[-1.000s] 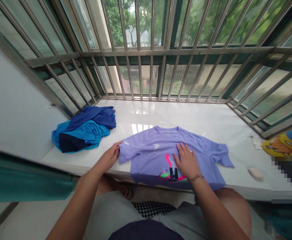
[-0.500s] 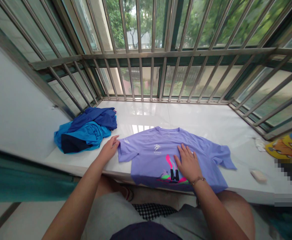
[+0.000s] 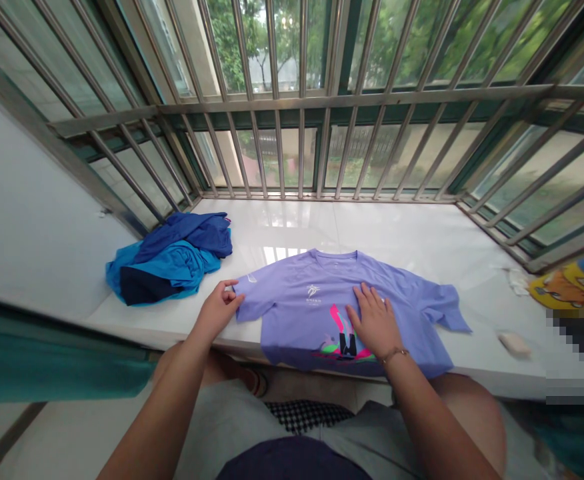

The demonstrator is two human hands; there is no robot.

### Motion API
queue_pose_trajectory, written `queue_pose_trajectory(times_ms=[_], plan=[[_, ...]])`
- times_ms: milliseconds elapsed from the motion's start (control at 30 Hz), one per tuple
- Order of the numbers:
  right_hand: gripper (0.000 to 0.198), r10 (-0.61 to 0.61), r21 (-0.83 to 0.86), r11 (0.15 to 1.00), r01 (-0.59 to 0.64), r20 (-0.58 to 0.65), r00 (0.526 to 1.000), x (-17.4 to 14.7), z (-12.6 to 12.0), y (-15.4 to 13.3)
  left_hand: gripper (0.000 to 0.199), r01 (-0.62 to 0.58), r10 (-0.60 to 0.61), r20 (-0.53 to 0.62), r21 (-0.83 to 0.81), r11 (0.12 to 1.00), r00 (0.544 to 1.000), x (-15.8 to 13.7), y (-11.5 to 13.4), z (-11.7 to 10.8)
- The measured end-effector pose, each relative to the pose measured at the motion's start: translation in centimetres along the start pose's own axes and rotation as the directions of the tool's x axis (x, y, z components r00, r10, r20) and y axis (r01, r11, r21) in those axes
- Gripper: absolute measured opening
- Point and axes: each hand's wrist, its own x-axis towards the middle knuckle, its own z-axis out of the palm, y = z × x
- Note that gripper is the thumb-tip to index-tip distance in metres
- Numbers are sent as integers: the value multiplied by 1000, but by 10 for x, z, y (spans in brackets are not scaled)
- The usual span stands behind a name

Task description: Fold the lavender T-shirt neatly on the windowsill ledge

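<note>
I sit at a glossy white ledge (image 3: 407,230) that fills the middle of the frame, its top catching a reflection of the metal bars (image 3: 301,153). These run across the window, with trees (image 3: 289,57) outside at upper centre. A pale wall (image 3: 27,193) stands at left, a teal curtain (image 3: 62,373) at lower left. Blue clothes (image 3: 177,257) lie heaped left of centre; a yellow thing (image 3: 577,283) sits at the right edge.

The purple shirt (image 3: 292,333) lies spread at lower centre, its hem over the ledge's front edge. It bears a white figure logo with tiny lettering I can't read, and a pink, green and black print. My right hand (image 3: 375,317) presses flat on it, fingers apart. My left hand (image 3: 221,308) touches the left-side cuff; whether it's pinched I can't tell.
</note>
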Motion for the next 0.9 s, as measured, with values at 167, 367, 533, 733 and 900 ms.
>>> queue_pose_trajectory(times_ms=[167, 367, 533, 733, 900], plan=[[69, 11, 1, 1000, -11, 20, 1000, 0, -2, -1, 76, 76, -78, 53, 45, 996, 996, -10, 3, -1], [69, 12, -8, 1000, -12, 37, 999, 0, -3, -2, 71, 59, -49, 85, -119, 991, 995, -12, 6, 0], [69, 16, -22, 1000, -16, 30, 999, 0, -2, -1, 63, 62, -58, 55, -72, 995, 997, -8, -2, -5], [68, 17, -8, 1000, -17, 36, 999, 0, -3, -1, 38, -3, -35, 79, 432, 902, 996, -17, -4, -5], [69, 14, -7, 1000, -14, 31, 999, 0, -4, -2, 33, -211, 251, 17, 595, 775, 968, -31, 11, 10]])
